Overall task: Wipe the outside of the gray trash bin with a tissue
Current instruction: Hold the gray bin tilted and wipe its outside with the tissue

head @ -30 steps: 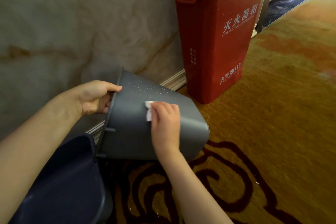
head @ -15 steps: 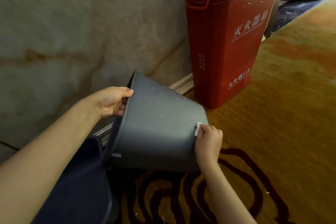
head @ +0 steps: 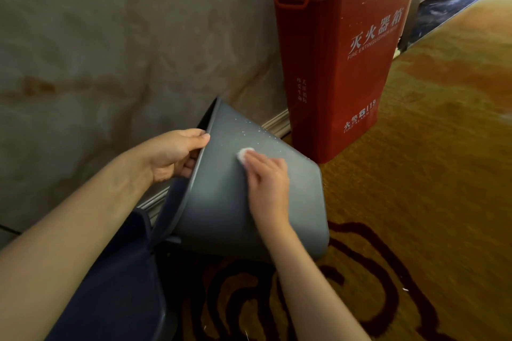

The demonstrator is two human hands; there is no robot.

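Observation:
The gray trash bin lies tipped on its side above the carpet, its open mouth toward the wall on the left and its base to the right. White specks dot its upper side. My left hand grips the bin's rim, fingers curled inside the mouth. My right hand presses a small white tissue flat against the bin's upper outer wall, near the specks. Most of the tissue is hidden under my fingers.
A tall red fire extinguisher box stands against the marble wall just right of the bin. A dark blue container sits at the lower left under the bin's rim. Patterned gold and maroon carpet covers the floor.
My right hand with the tissue slid from the bin's base edge on the right back up its side toward the rim. My left hand kept its hold on the rim.

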